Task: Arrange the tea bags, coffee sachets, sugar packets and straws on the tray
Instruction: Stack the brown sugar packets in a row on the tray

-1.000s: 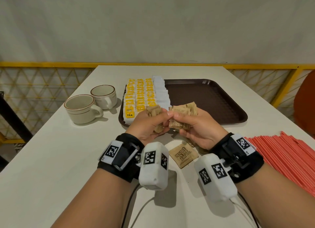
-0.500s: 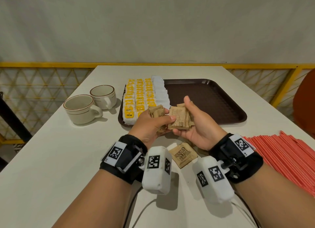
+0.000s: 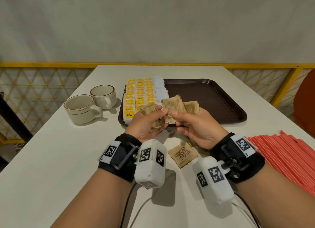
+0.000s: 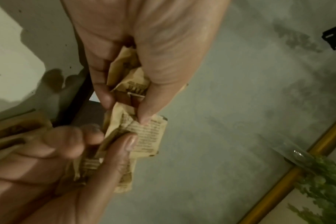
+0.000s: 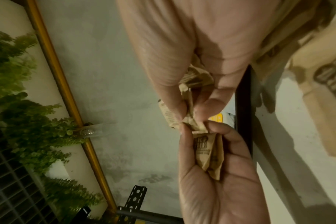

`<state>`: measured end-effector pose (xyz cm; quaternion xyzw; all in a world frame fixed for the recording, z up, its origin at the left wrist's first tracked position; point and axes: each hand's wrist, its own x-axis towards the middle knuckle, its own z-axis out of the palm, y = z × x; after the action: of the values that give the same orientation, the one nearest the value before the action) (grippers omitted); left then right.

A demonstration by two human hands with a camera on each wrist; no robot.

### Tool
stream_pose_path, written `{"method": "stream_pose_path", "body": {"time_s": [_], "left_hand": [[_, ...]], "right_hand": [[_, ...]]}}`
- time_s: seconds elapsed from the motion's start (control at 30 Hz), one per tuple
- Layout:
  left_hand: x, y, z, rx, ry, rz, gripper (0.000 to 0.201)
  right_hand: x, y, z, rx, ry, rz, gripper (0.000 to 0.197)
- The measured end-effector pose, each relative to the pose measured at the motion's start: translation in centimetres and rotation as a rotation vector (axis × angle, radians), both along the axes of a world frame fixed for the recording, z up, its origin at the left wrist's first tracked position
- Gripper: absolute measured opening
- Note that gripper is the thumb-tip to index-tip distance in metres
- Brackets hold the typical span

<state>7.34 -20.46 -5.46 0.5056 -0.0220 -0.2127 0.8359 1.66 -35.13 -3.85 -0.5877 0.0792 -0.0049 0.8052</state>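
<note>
Above the near edge of the tray (image 3: 213, 99), both hands are meeting over the white table (image 3: 51, 159). Left hand (image 3: 144, 123) is curling its fingers round a crumpled bunch of brown sugar packets (image 3: 153, 115), with the thumb pressing them against the fingers; the left wrist view is showing this same pinch from below. Right hand (image 3: 196, 128) is gripping a second, fanned bunch of packets (image 3: 177, 108) between thumb and fingers, printed side facing up. The two thumbs are nearly touching, and both bunches are being held clear of the table, just in front of the tray.

Left part of the tray: tea bags (image 3: 138, 94) with yellow labels are lying in three overlapping columns, and a column of white sachets (image 3: 160, 89) is lying just beside them on the right. The remaining dark surface of the tray is showing its ribbed texture.

On the table between the two wrists, a single sugar packet (image 3: 182, 155) is lying flat, label up. A little more brown paper is showing under the right hand; what it is cannot be told. Red straws (image 3: 281, 156) are lying in a flat layer to the right of the right wrist. Two cups (image 3: 92, 105) are standing side by side to the left of the tray.
</note>
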Motion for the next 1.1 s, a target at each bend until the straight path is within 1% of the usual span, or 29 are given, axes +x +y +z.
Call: {"method": "stream_pose_path", "body": {"time_s": [0.1, 0.17, 0.23, 0.27, 0.33, 0.4, 0.43, 0.5, 0.57, 0.6, 0.67, 0.73, 0.77, 0.8, 0.87, 0.9, 0.97, 1.0, 1.1], "left_hand": [[-0.4, -0.2, 0.2, -0.009, 0.029, -0.034, 0.007], [-0.5, -0.2, 0.5, -0.043, 0.084, -0.060, 0.017], [-0.7, -0.2, 0.8, -0.096, 0.121, -0.093, 0.029], [-0.8, -0.2, 0.9, -0.112, 0.120, -0.103, 0.031], [-1.0, -0.3, 1.0, -0.100, 0.097, -0.104, 0.027], [-1.0, -0.3, 0.8, -0.065, 0.081, -0.085, 0.024], [-0.9, -0.3, 0.7, -0.054, 0.085, -0.064, 0.026], [-0.7, -0.2, 0.5, -0.032, 0.098, -0.015, 0.030], [-0.3, 0.1, 0.5, -0.002, 0.079, 0.030, 0.026], [-0.2, 0.2, 0.5, 0.021, 0.053, 0.050, 0.024], [0.1, 0.5, 0.4, 0.079, -0.015, 0.057, 0.026], [0.3, 0.7, 0.4, 0.125, -0.065, 0.012, 0.024], [0.3, 0.7, 0.4, 0.138, -0.081, -0.013, 0.023], [0.3, 0.8, 0.4, 0.143, -0.092, -0.027, 0.022], [0.4, 0.8, 0.4, 0.129, -0.104, -0.021, 0.020], [0.4, 0.9, 0.4, 0.115, -0.108, -0.012, 0.018], [0.4, 0.8, 0.4, 0.097, -0.112, 0.014, 0.014], [0.3, 0.8, 0.4, 0.091, -0.115, 0.027, 0.013], [0.4, 0.8, 0.3, 0.057, -0.125, 0.061, 0.009]], "right_hand": [[0.2, -0.2, 0.0, -0.012, -0.077, -0.142, 0.033], [0.4, -0.5, 0.1, -0.052, -0.154, -0.235, 0.028], [0.4, -0.5, -0.1, -0.180, -0.222, -0.291, 0.021], [0.4, -0.5, -0.2, -0.248, -0.242, -0.300, 0.023], [0.3, -0.4, -0.3, -0.355, -0.272, -0.293, 0.025], [0.3, -0.3, -0.4, -0.422, -0.302, -0.275, 0.027], [0.3, -0.3, -0.4, -0.434, -0.312, -0.270, 0.026], [0.3, -0.1, -0.3, -0.391, -0.293, -0.260, 0.028], [0.3, -0.1, 0.1, -0.207, -0.216, -0.246, 0.030], [0.3, -0.2, 0.4, -0.099, -0.179, -0.247, 0.028], [0.2, -0.5, 0.6, 0.024, -0.127, -0.233, 0.019], [0.0, -0.7, 0.8, 0.030, -0.084, -0.154, 0.007], [0.1, -0.6, 0.5, 0.017, -0.077, -0.125, 0.019], [0.1, -0.5, 0.4, 0.019, -0.070, -0.104, 0.026], [0.1, -0.4, 0.4, 0.020, -0.060, -0.124, 0.016], [0.1, -0.4, 0.2, 0.012, -0.063, -0.143, 0.019], [0.1, -0.5, 0.2, -0.001, -0.060, -0.150, 0.032], [0.0, -0.5, 0.2, 0.000, -0.064, -0.138, 0.034], [-0.2, -0.3, 0.5, 0.037, -0.056, -0.099, 0.024]]}}
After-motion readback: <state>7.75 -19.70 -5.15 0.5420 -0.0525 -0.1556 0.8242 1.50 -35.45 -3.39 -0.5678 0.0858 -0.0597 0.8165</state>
